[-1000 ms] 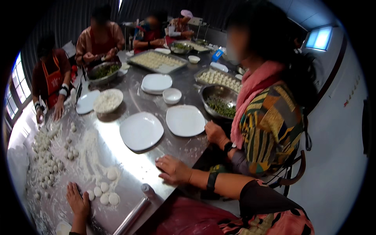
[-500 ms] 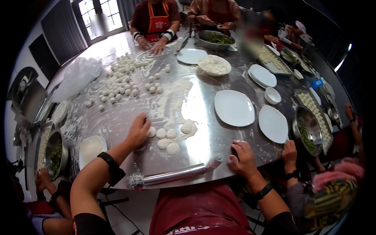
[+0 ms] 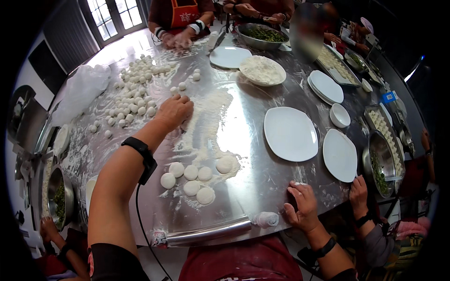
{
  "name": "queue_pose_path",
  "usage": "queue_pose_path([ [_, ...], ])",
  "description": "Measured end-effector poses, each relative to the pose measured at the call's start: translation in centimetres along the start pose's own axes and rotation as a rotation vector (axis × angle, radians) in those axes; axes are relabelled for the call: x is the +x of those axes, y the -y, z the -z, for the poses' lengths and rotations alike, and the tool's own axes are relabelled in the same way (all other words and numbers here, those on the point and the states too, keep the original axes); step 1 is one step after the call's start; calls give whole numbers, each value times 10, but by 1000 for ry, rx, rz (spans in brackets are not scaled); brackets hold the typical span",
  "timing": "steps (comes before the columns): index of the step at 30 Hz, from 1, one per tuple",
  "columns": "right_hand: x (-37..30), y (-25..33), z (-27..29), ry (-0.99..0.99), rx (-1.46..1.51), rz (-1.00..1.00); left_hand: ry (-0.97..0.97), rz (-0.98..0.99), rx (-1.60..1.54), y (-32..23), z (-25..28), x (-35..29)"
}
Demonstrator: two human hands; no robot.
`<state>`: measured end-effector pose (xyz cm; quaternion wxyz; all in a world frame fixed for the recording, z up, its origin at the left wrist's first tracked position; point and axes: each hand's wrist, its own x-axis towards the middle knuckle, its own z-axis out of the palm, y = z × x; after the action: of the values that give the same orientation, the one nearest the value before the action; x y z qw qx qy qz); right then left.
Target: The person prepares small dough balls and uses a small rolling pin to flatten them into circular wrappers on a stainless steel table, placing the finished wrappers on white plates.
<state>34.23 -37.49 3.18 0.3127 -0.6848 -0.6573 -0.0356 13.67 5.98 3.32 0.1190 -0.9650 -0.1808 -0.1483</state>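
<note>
My left hand (image 3: 176, 111) reaches out across the steel table, fingers curled down at a few white dough balls (image 3: 174, 90). Its fingertips are hidden, so I cannot see what is under them. A larger group of dough balls (image 3: 137, 99) lies to its left. Several flattened dough rounds (image 3: 191, 172) sit nearer to me on scattered flour (image 3: 199, 126). My right hand (image 3: 302, 206) hovers or rests by the table's near edge, thumb and fingers apart, holding nothing. Left of it, along that edge, lies a shiny metal rolling pin (image 3: 211, 232) with pale ends.
White plates (image 3: 290, 134) and a small bowl (image 3: 340, 115) stand to the right. Farther back are a flour dish (image 3: 262, 70) and a bowl of green filling (image 3: 261, 36). A plastic bag (image 3: 82, 91) lies left. Another person's hands (image 3: 178, 40) work opposite; a neighbour's hand (image 3: 358, 194) is right.
My left hand has moved forward from beside the flattened rounds to the dough balls, uncovering another round. My right hand stays near the edge. The head view has shifted slightly.
</note>
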Motion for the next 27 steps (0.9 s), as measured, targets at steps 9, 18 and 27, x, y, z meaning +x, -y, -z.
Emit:
queue_pose_path([
  [9, -4, -10, 1, -6, 21, -6, 212, 583, -1059, -9, 31, -46],
  [18, -6, 1, -7, -46, -3, 42, 414, 943, -1150, -56, 97, -173],
  [27, -7, -1, -9, -70, 1, 59, 248, 1013, -878, -54, 96, -186],
])
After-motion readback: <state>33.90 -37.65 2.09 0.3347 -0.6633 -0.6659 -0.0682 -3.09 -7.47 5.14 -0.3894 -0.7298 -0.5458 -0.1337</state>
